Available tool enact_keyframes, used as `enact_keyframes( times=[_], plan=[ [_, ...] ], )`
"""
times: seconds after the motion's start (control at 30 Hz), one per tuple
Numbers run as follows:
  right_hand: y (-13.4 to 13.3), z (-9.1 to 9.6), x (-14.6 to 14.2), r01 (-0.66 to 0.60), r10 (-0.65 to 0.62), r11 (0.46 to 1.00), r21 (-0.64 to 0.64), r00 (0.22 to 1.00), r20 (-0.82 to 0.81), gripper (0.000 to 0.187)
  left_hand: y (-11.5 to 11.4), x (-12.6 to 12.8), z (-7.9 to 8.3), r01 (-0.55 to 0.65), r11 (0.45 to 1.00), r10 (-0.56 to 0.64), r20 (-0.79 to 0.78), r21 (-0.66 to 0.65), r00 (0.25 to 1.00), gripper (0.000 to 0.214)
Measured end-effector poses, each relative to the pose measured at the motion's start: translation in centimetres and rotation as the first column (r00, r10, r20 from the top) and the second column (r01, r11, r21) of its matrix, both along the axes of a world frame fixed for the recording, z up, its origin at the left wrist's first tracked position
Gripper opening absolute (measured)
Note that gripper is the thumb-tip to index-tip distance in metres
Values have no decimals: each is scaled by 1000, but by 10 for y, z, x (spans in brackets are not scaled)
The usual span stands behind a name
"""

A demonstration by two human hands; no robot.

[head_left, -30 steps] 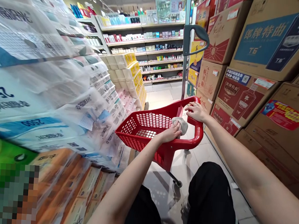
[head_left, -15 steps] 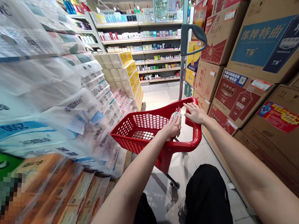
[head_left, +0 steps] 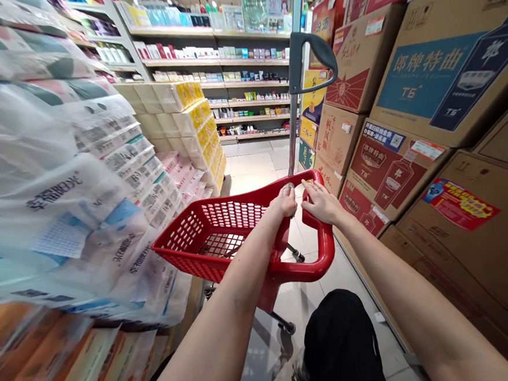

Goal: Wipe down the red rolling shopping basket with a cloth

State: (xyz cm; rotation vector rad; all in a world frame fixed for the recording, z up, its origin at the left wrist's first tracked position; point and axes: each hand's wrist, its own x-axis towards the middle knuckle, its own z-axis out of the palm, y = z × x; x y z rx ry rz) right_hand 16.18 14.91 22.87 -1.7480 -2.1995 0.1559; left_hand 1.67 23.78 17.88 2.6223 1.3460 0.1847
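A red plastic shopping cart (head_left: pixel 226 270) with a perforated basket stands before me, its inside bare where it shows. My left hand (head_left: pixel 284 201) is closed at the bar between the basket and the looped handle. A little of a pale crumpled cloth (head_left: pixel 288 187) shows at its fingertips; the rest is hidden. My right hand (head_left: pixel 321 202) grips the far side of the red loop handle (head_left: pixel 326 248), with its fingers bent over the bar. The two hands are close together but apart. A grey pole with a dark grip (head_left: pixel 295 63) rises behind the basket.
Wrapped tissue packs (head_left: pixel 79 201) are stacked close on the left, beside the basket. Cardboard cartons (head_left: pixel 419 68) line the right side. Shelves of small goods (head_left: pixel 211 60) stand at the back, and pale floor tiles (head_left: pixel 256 161) run between. My knee (head_left: pixel 343 342) is behind the cart.
The cart and both hands appear lower and further left in view. My left hand has shifted forward along the bar, hiding more of the pale cloth. My right fingers curl more over the handle.
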Motion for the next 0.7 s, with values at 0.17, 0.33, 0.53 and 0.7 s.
enact_keyframes(
  times=[0.17, 0.33, 0.53, 0.7],
  plan=[
    [9, -2, 2, 57, -58, 998, -16, 997, -44, 69, -11, -11, -3, 5, 991, -1, 32, -135, 1000, 65],
    [15, -4, 3, 48, -48, 999, -2, 997, -60, 68, -54, -38, -4, 108, 962, -77, 129, -250, 989, 66],
    [14, -5, 1, 51, -51, 999, 9, 996, -74, 66, -118, -73, 13, 216, 899, -172, 148, -381, 974, 67],
    [9, -6, -2, 68, -66, 997, 25, 994, -83, 68, -142, -93, 29, 240, 845, -189, 154, -478, 970, 67]
  ],
)
